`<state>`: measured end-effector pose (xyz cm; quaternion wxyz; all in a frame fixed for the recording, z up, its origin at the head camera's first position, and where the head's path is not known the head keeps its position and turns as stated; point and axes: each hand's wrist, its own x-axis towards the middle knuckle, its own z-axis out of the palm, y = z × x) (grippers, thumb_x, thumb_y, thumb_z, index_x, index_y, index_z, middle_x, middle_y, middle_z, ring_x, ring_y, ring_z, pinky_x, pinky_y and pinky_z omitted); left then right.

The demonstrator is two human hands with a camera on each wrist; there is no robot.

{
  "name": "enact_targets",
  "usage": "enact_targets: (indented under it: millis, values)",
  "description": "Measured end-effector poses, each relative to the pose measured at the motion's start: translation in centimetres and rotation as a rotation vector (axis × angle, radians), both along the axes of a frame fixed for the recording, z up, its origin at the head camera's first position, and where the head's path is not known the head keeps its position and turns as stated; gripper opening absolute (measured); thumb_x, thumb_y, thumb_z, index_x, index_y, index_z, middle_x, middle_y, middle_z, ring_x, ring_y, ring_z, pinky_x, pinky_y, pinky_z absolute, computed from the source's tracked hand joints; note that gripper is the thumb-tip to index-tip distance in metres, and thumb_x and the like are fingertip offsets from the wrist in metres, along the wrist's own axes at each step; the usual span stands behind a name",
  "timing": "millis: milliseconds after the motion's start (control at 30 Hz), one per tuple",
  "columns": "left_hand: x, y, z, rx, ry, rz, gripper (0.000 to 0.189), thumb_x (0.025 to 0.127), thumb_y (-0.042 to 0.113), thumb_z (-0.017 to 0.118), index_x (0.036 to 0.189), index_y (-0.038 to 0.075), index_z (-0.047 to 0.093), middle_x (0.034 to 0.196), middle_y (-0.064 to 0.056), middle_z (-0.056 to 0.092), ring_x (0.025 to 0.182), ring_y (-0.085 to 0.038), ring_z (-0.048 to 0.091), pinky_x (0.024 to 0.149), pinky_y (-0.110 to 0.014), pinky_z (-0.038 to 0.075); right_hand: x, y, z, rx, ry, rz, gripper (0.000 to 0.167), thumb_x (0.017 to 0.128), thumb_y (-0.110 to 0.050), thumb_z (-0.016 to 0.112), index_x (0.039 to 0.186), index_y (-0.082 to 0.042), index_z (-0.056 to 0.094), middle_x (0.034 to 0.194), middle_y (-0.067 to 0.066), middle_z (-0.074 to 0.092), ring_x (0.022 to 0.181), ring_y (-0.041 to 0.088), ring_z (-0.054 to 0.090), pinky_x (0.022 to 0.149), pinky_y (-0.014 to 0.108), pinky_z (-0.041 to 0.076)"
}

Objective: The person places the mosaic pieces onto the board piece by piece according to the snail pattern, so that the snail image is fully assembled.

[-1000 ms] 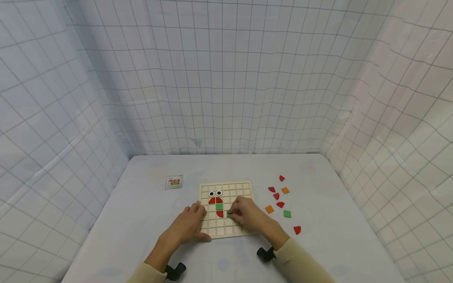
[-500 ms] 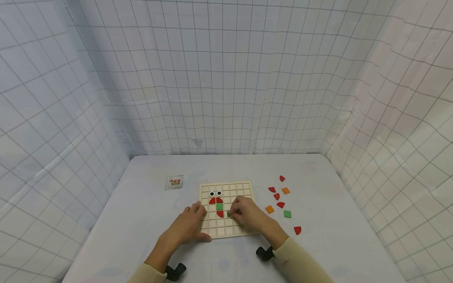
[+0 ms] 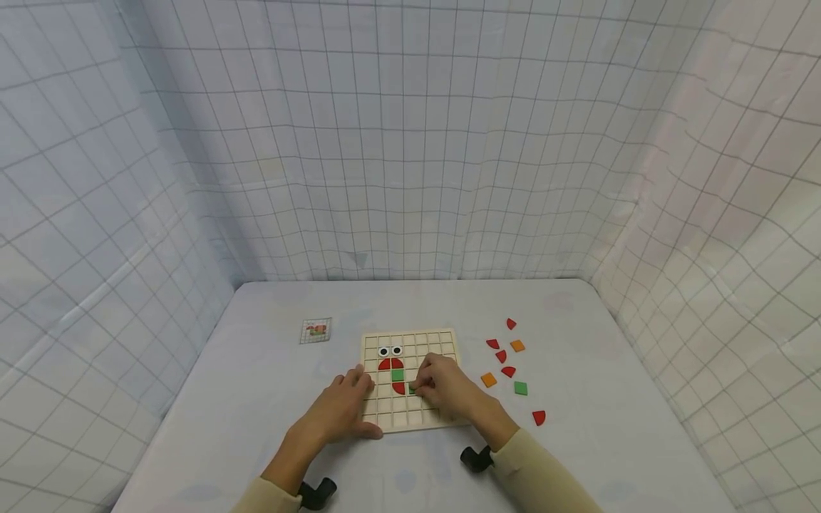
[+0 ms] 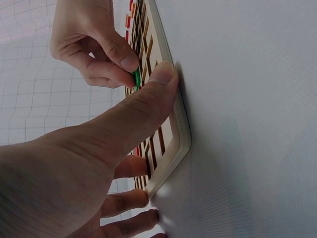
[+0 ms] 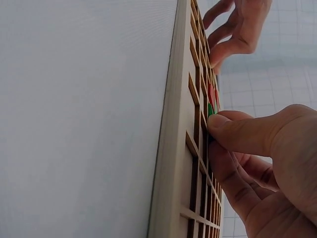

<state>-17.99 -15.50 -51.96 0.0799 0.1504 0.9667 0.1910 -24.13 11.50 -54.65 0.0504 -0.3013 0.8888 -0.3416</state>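
A pale wooden grid board [image 3: 410, 420] lies on the table. My left hand [image 3: 340, 405] rests on its left side, fingers spread along the edge and thumb [image 4: 162, 73] on the front rim. Thumb and fingertips of my right hand [image 3: 445, 385] pinch a green square tile [image 4: 137, 79] low over the grid; the fingers partly cover it. Just left of this tile is a red quarter-circle tile [image 3: 398, 388] in the board. Above that sit a green square [image 3: 398, 375], two red quarter-circles [image 3: 391, 364] side by side, and two round eye tiles [image 3: 390, 351].
Right of the board lie several loose red quarter-circles [image 3: 509, 371], two orange squares [image 3: 489, 380] and one green square [image 3: 521, 388]. A small picture card [image 3: 316, 330] lies at the back left. White gridded curtains [image 3: 410, 178] surround the table.
My right hand has shifted slightly left with the green tile, closer to the red quarter-circle. The left hand and the board have stayed in place.
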Motion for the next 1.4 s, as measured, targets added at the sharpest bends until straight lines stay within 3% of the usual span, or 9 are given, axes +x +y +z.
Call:
enact_targets:
  millis: [333,600,867,1200,1400]
  values:
    - [-0.1,-0.2,-0.3,0.007,-0.004,0.011,0.083,0.077,0.046,0.11,0.135,0.008,0.064,0.17,-0.034,0.055,0.136,-0.054,0.065,0.116,-0.068,0.059,0.0,-0.8,0.0,0.002,0.022,0.017,0.01,0.104,-0.003,0.085,0.105,-0.009,0.093,0.108,-0.001,0.073,0.095,0.003,0.061,0.082,0.019,0.056]
    - [0.1,-0.3,-0.6,0.021,-0.015,0.019,0.083,0.078,0.046,0.11,0.137,0.009,0.065,0.172,-0.034,0.053,0.14,-0.054,0.064,0.118,-0.069,0.059,0.2,0.0,-0.3,0.041,0.057,0.037,0.011,0.108,-0.015,0.086,0.116,-0.013,0.093,0.116,-0.004,0.076,0.104,0.005,0.065,0.092,0.023,0.061]
    - [0.2,-0.2,0.0,0.038,-0.018,0.011,0.083,0.078,0.045,0.11,0.138,0.008,0.065,0.172,-0.034,0.053,0.14,-0.055,0.063,0.118,-0.07,0.058,0.6,1.5,-0.3,0.02,0.126,0.024,0.012,0.107,-0.013,0.086,0.117,-0.012,0.092,0.122,0.0,0.078,0.112,0.015,0.072,0.1,0.033,0.066]
    - [0.3,0.0,0.1,0.048,-0.019,0.012,0.084,0.077,0.042,0.111,0.138,0.008,0.065,0.174,-0.034,0.052,0.143,-0.056,0.062,0.12,-0.071,0.056,0.9,4.3,0.2,-0.05,0.089,-0.045,0.013,0.106,-0.011,0.087,0.118,-0.013,0.09,0.12,-0.002,0.076,0.107,0.012,0.074,0.093,0.025,0.066]
    - [0.2,-0.1,0.0,0.042,-0.019,0.016,0.085,0.078,0.045,0.11,0.14,0.008,0.065,0.175,-0.034,0.051,0.144,-0.055,0.062,0.122,-0.069,0.056,0.9,6.9,0.2,-0.063,0.147,-0.067,0.017,0.102,-0.004,0.089,0.119,-0.009,0.088,0.116,0.001,0.076,0.097,0.009,0.072,0.087,0.025,0.066]
